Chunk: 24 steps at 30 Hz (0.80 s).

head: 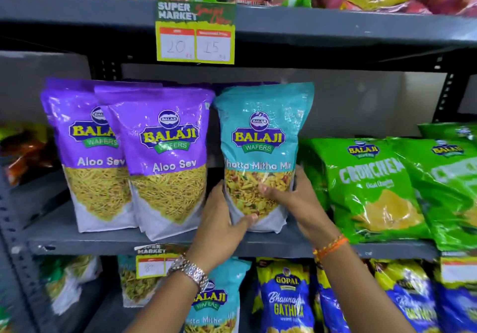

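A teal snack pouch (260,136) labelled Khatta Mitha Mix stands upright on the grey middle shelf (103,239). My left hand (219,219) grips its lower left edge, thumb across the front near the bottom. My right hand (291,198) holds its lower right side, thumb on the clear window and fingers wrapped round the right edge. A metal watch is on my left wrist and orange threads on my right wrist.
Two purple Aloo Sev pouches (165,157) stand just left of the teal pouch. Green chip bags (369,185) lean at its right. A yellow price tag (196,33) hangs from the shelf above. More teal and blue packets (286,296) fill the shelf below.
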Motion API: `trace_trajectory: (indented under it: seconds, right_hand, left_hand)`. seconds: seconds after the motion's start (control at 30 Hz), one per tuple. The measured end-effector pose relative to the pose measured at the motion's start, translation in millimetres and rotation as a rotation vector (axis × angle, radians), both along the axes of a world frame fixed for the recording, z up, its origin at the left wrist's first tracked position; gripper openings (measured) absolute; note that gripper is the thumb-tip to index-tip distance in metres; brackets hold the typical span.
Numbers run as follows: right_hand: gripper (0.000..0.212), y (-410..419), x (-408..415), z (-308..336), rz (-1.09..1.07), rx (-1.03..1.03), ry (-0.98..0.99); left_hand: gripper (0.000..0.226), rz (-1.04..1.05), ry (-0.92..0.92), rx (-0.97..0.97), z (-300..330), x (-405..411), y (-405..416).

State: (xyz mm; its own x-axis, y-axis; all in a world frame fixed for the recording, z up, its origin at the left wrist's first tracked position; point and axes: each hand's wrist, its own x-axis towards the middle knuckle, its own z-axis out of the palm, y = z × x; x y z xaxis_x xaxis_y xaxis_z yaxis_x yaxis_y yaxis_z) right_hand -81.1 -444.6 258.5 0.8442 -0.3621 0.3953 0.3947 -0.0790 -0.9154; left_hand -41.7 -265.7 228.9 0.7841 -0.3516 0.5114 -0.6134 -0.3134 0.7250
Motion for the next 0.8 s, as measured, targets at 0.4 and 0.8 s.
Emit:
trace_trajectory:
  seconds: [0.4, 0.8]
  right_hand:
    - [0.068, -20.4, -34.9, -5.8, 0.076, -0.004, -0.024]
    - [0.064, 51.8, -100.3, -12.8, 0.068, -0.166, 0.03]
  left_hand:
    - [0.091, -0.129, 0.097, -0.021, -5.2, -3.0, 1.8]
    - [0.089, -0.112, 0.1, -0.184, -28.9, -64.3, 83.9]
